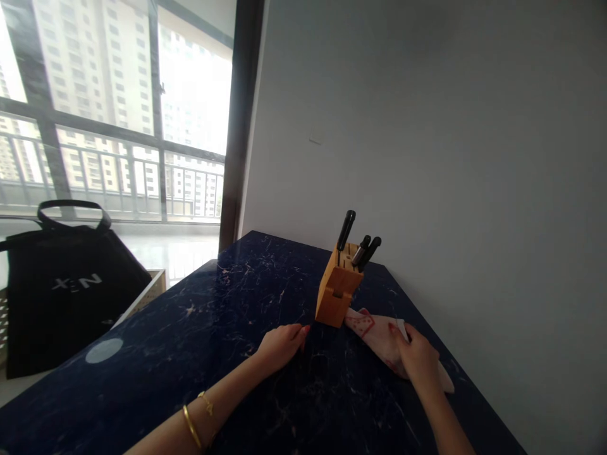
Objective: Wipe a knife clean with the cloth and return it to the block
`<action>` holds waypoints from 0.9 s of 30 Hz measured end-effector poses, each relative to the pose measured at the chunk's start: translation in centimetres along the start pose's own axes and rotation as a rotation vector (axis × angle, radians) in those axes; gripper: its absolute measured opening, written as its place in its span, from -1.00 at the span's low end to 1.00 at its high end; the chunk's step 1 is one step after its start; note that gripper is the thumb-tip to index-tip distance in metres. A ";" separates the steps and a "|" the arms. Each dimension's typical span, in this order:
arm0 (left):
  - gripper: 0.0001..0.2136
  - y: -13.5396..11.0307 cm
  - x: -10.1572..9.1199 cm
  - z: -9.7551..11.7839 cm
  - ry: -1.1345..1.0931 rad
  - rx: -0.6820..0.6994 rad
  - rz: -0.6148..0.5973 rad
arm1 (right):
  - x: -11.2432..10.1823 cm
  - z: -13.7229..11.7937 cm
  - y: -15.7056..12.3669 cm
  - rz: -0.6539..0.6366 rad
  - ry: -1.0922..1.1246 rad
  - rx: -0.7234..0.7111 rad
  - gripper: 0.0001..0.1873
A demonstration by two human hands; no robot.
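Note:
A wooden knife block (334, 294) stands upright on the dark blue marbled table (251, 303). Several black-handled tools stick out of its top, with one knife (346, 230) rising higher than the others. My left hand (283, 341) rests on the table just left of the block's base, apart from it. Its fingers are curled together, and I see nothing in them. To the right of the block, my right hand (421, 355) grips a pale cloth (374, 335) with a red pattern. The cloth's far end lies beside the block's base; its middle is partly hidden by my hand.
A grey-white wall (427, 158) runs along the table's right and far sides. At the left, a black bag (71, 291) stands by a pale crate (154, 287). A whitish round spot (104, 351) shows on the table's left edge. Large windows (114, 114) lie beyond.

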State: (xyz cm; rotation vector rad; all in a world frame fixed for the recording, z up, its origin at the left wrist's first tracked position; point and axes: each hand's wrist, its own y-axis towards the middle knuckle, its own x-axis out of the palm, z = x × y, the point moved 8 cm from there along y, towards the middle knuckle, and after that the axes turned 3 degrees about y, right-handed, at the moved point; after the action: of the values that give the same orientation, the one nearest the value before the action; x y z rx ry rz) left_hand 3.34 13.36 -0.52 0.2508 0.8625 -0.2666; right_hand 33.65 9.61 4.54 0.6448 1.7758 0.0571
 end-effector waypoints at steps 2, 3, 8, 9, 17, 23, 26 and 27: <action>-0.51 0.3 -0.1 0.2 -0.038 -0.010 0.000 | 0.2 0.1 -0.1 -0.012 0.008 -0.006 -0.45; -0.51 0.6 -0.2 0.5 -0.062 -0.009 0.000 | 0.3 0.1 -0.2 -0.020 0.010 -0.011 -0.46; -0.55 3.3 -3.7 3.7 -0.191 0.054 0.071 | 0.2 -1.7 -1.2 -0.086 -0.084 -0.062 -0.56; -0.57 4.0 -5.0 4.8 -0.216 0.079 0.098 | 0.1 -2.4 -1.5 -0.093 -0.122 -0.096 -0.59; -0.57 9.9 -14.9 13.8 -0.277 0.257 0.309 | -0.2 -4.4 -2.4 -0.093 -0.249 -0.237 -0.68; -0.58 10.7 -16.0 16.6 -0.251 0.266 0.370 | 0.0 -4.1 -2.2 -0.102 -0.209 -0.216 -0.70; -0.61 9.4 -15.9 16.9 -0.262 0.284 0.474 | 0.2 -4.1 -2.2 -0.121 -0.178 -0.196 -0.71; -0.63 8.7 -15.9 17.0 -0.270 0.299 0.527 | 0.3 -4.1 -2.2 -0.127 -0.167 -0.188 -0.71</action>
State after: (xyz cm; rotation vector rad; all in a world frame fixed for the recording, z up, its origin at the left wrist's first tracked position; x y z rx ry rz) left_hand 8.38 18.13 23.33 0.6918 0.4621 0.0668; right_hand 29.00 9.09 4.78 0.3886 1.6238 0.0801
